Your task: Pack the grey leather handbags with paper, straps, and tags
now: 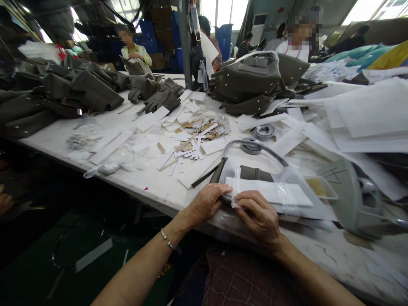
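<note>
At the table's front edge lies a dark olive handbag point(255, 173), partly covered by a white foam sheet point(270, 192) and thin translucent wrapping. Its handle point(255, 143) arches up behind it, shiny as if sleeved in plastic. My left hand point(207, 200) closes over the bag's left end, fingertips on its edge beside the wrapping. With fingers bent, my right hand point(259, 216) pinches a narrow white wrapping strip point(236, 182) that runs over the foam and bag. The bag's underside is hidden.
A grey tape dispenser point(357, 195) and a clear plastic box point(320, 188) stand right. Paper strips point(191, 146) lie mid-table, with coiled straps point(264, 131) behind the handle. Olive bags point(251, 80) are piled at the back and left point(76, 85). Several people sit beyond.
</note>
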Demonstrator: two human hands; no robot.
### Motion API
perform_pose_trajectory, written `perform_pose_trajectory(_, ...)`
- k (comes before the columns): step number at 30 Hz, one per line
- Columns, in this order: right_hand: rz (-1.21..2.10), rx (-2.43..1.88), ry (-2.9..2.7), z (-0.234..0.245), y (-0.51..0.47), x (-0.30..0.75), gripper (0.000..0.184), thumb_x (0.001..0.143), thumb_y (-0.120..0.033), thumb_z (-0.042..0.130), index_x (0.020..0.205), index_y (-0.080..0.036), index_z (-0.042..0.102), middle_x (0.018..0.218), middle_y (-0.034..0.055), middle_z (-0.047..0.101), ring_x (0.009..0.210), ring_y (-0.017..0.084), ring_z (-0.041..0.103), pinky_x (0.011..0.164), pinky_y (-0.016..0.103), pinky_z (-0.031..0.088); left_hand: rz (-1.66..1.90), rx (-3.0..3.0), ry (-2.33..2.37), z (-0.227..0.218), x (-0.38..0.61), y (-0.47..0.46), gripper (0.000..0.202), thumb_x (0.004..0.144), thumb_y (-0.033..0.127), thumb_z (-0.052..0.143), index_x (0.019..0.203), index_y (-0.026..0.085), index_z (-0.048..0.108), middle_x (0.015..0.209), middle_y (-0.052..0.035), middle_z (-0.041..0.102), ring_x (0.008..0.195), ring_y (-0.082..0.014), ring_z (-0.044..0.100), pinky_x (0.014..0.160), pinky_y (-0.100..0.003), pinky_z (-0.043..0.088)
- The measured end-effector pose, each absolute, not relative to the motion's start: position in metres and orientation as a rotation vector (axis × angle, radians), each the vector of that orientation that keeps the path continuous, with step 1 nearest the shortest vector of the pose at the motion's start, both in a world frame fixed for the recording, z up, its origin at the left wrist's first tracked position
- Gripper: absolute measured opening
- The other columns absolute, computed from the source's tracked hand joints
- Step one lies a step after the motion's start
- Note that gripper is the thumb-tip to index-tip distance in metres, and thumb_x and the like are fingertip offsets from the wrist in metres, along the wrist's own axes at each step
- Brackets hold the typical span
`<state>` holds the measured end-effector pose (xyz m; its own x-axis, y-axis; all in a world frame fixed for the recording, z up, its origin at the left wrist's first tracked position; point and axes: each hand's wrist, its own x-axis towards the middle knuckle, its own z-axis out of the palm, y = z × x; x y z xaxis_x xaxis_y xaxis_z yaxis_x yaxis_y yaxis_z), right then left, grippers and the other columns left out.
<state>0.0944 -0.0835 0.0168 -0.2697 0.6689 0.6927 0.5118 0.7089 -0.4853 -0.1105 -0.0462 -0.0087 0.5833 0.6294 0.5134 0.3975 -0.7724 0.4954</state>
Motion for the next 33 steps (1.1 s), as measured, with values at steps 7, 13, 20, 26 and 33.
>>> perform_pose_trajectory(7,0.237,-0.997,-1.828,0.028,-0.085,0.09,0.011,0.09,-0.014,0.061,0.097,-0.023,0.063,0.09,0.0031,0.074,0.084,0.017,0.07,0.079,0.03,0.055,0.967,2.469,0.895,-0.017,-0.11,-0.046,0.047,0.085,0.006,0.049,0.131,0.019,0.048,0.126,-0.008,0.063,0.119,-0.0192,0.058,0.103,-0.038,0.048)
perform_pose_trajectory(13,-0.052,-0.816,-2.191,0.019,-0.089,0.091,0.02,0.088,-0.006,0.06,0.099,-0.022,0.065,0.092,0.0002,0.075,0.091,0.018,0.067,0.098,0.042,0.038,1.015,2.466,0.91,-0.017,-0.109,-0.047,0.046,0.086,0.006,0.048,0.13,0.019,0.048,0.123,-0.0076,0.065,0.116,-0.0189,0.06,0.1,-0.036,0.049)
perform_pose_trajectory(20,-0.029,-0.839,-2.082,-0.002,-0.097,0.085,0.007,0.088,-0.014,0.065,0.088,-0.02,0.068,0.084,0.0009,0.073,0.088,0.019,0.062,0.084,0.037,0.041,0.959,2.581,0.816,-0.01,-0.113,-0.045,0.034,0.092,0.007,0.044,0.119,0.022,0.058,0.123,-0.0059,0.064,0.117,-0.0165,0.058,0.101,-0.03,0.046)
perform_pose_trajectory(26,-0.053,-0.817,-2.183,0.003,-0.098,0.092,0.008,0.09,-0.014,0.063,0.093,-0.019,0.069,0.077,0.0009,0.073,0.1,0.021,0.064,0.09,0.037,0.043,0.769,2.549,0.862,0.022,-0.108,-0.048,0.031,0.089,0.01,0.048,0.115,0.019,0.061,0.121,-0.0053,0.064,0.114,-0.0167,0.059,0.102,-0.03,0.046)
perform_pose_trajectory(33,0.082,-0.839,-2.232,0.028,-0.098,0.111,0.015,0.089,-0.01,0.062,0.1,-0.018,0.068,0.092,0.0043,0.074,0.104,0.021,0.063,0.091,0.036,0.046,0.92,2.786,1.125,0.01,-0.089,-0.057,0.016,0.096,0.032,0.053,0.094,0.02,0.063,0.117,-0.0046,0.066,0.097,-0.0196,0.063,0.086,-0.036,0.048)
